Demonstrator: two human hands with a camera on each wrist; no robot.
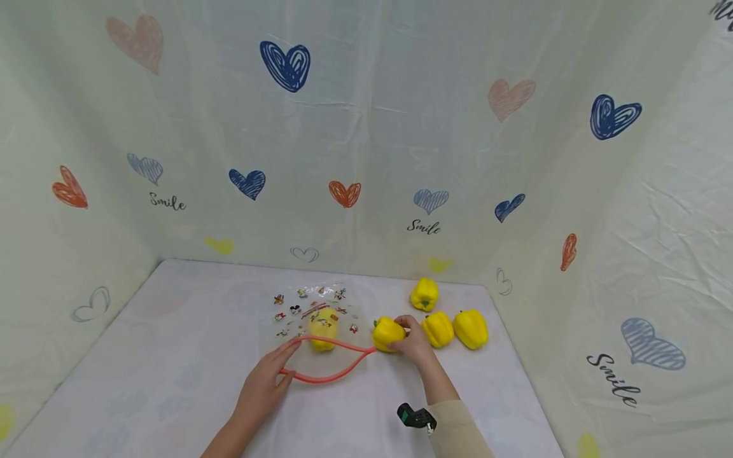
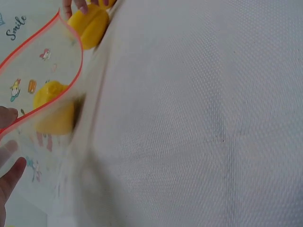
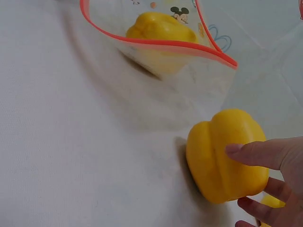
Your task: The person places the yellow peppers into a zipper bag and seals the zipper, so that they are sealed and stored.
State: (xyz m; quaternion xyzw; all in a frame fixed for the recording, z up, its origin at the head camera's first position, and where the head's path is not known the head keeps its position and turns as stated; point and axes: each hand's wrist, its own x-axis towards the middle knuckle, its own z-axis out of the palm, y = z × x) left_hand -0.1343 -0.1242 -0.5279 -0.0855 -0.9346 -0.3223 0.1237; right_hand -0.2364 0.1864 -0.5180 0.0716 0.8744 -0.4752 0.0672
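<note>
A clear zip bag (image 1: 321,380) with a red rim and small cartoon prints lies with its mouth spread wide. My left hand (image 1: 268,375) holds the mouth at its left end, fingers at the upper rim and thumb at the lower one. Inside the bag sits one yellow bell pepper (image 3: 161,28). Just right of the bag's mouth, my right hand (image 1: 413,340) grips another yellow bell pepper (image 3: 218,156), thumb on its near side and fingers behind. That pepper is close over the tabletop, beside the rim's right corner.
To the right of my right hand stand more yellow bell peppers: one at the back (image 1: 425,294), one close by the hand (image 1: 438,329) and one farthest right (image 1: 471,329). A white cloth covers the table (image 1: 172,356). Heart-printed curtains (image 1: 366,140) rise at the back and sides.
</note>
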